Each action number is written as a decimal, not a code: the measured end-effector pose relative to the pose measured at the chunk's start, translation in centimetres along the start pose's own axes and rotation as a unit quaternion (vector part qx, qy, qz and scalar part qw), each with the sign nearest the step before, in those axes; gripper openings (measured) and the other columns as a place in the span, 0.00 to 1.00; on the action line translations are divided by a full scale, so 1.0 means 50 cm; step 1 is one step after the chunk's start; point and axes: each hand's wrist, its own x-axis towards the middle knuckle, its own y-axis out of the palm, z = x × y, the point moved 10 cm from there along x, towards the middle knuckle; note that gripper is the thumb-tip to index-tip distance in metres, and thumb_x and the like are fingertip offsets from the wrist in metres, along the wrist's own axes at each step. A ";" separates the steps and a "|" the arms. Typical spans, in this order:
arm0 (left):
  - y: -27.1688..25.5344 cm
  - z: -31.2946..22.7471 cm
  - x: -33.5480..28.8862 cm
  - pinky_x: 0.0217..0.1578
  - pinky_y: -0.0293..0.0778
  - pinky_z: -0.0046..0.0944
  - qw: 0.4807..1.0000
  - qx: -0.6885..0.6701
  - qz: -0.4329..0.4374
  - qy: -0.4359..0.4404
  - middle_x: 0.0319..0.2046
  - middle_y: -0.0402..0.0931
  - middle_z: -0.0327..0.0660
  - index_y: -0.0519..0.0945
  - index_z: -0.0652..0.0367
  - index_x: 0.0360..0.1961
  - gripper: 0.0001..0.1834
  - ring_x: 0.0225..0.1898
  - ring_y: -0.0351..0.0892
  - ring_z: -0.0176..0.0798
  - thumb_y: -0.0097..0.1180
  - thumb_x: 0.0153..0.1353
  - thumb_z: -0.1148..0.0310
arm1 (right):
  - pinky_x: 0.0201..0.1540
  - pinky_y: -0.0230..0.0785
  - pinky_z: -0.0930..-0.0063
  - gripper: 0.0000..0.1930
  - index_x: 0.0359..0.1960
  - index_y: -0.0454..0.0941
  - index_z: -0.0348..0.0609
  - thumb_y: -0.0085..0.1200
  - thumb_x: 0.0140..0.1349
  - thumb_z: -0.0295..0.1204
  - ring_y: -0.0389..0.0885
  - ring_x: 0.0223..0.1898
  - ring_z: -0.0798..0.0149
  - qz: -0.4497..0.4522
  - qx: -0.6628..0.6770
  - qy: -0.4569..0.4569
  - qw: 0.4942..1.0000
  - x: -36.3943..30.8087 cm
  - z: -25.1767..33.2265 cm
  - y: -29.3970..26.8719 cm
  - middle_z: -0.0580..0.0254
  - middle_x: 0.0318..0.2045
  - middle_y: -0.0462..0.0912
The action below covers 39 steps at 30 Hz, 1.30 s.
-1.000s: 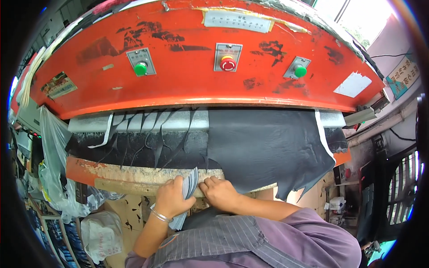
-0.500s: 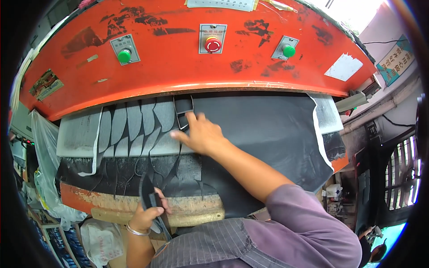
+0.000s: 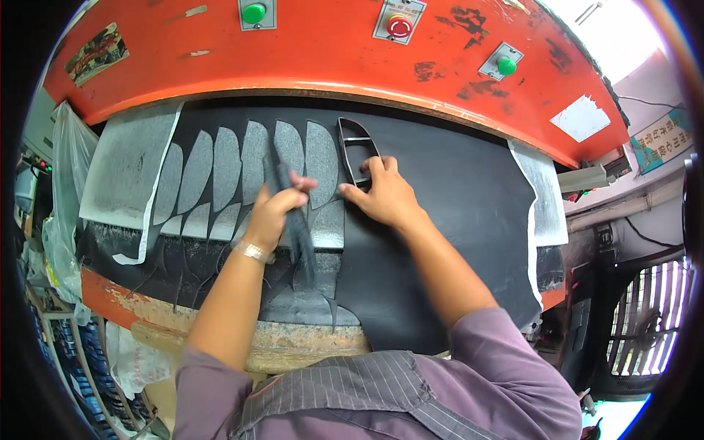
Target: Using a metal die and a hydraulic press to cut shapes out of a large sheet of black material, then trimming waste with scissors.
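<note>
My left hand (image 3: 279, 209) is closed around a few long dark flat pieces (image 3: 299, 246), blurred by motion. It is over the left part of a large black sheet (image 3: 462, 220), which looks like leather or a synthetic. A row of curved blade-shaped openings (image 3: 196, 172) runs along that part, with the pale board (image 3: 128, 169) showing through. Just right of the last opening lies a cutting die (image 3: 357, 141), a narrow metal frame with crossbars. My right hand (image 3: 389, 194) grips its near end, thumb and fingers on the rim.
An orange press beam (image 3: 315, 66) with green buttons (image 3: 253, 13) and a red emergency button (image 3: 400, 27) spans the far side. A worn wooden edge (image 3: 308, 345) lies nearest me. Clear plastic sheeting (image 3: 70, 198) hangs at the left.
My left hand has risen from the near edge to over the sheet with the dark pieces. The die now sits farther right, with another opening showing beside it. The view has shifted.
</note>
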 end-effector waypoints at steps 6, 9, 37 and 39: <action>0.055 0.065 0.102 0.63 0.54 0.43 0.953 0.290 0.036 0.081 0.49 0.77 0.46 0.75 0.66 0.45 0.22 0.52 0.71 0.43 0.54 0.52 0.62 | 0.67 0.44 0.45 0.47 0.59 0.67 0.44 0.68 0.40 0.58 0.55 0.69 0.42 -0.037 -0.027 -0.157 0.986 -0.069 -0.011 0.013 0.36 0.65 0.60; 0.110 0.037 0.115 0.67 0.46 0.47 0.918 0.379 0.065 0.101 0.48 0.76 0.48 0.74 0.65 0.48 0.27 0.56 0.68 0.49 0.55 0.50 0.57 | 0.66 0.48 0.46 0.44 0.58 0.68 0.45 0.69 0.40 0.54 0.60 0.68 0.51 -0.085 -0.038 -0.160 0.983 -0.068 -0.032 -0.001 0.40 0.60 0.69; 0.039 -0.462 0.206 0.37 0.73 0.43 0.850 0.437 -0.199 0.218 0.29 0.77 0.50 0.70 0.65 0.45 0.22 0.32 0.78 0.46 0.56 0.47 0.69 | 0.70 0.36 0.49 0.38 0.70 0.45 0.39 0.50 0.65 0.42 0.43 0.72 0.42 -0.522 0.065 -0.018 0.850 0.124 -0.177 -0.551 0.40 0.71 0.41; 0.080 -0.395 0.153 0.38 0.73 0.44 0.897 0.420 -0.113 0.082 0.29 0.78 0.49 0.70 0.64 0.46 0.23 0.33 0.79 0.48 0.56 0.46 0.69 | 0.68 0.45 0.52 0.38 0.67 0.53 0.37 0.58 0.60 0.41 0.50 0.69 0.43 -0.397 0.127 -0.167 0.893 0.068 -0.137 -0.457 0.41 0.68 0.51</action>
